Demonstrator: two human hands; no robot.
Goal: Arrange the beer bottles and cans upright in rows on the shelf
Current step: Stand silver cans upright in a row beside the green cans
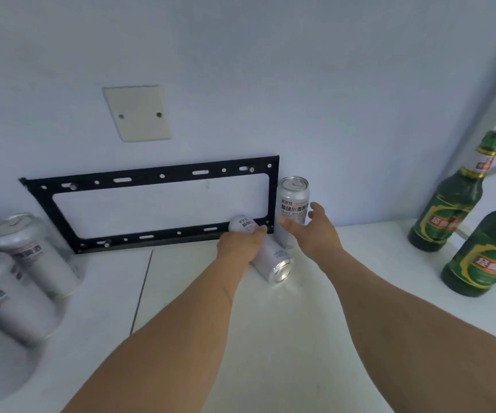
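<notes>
Silver can point(266, 251) lies tipped on the white shelf point(315, 323) at twelve o'clock, left hand point(239, 244) curled over it. Right hand point(315, 231), fingers spread, reaches beside the upright can point(293, 204).

Black metal bracket point(151, 204) and blank cover plate point(137, 113) on wall point(270, 70).

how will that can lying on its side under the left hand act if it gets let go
The lying can would probably roll, since its round side rests on the smooth white shelf. The left hand seems to pin it. It may bump the upright can close beside it.
</notes>
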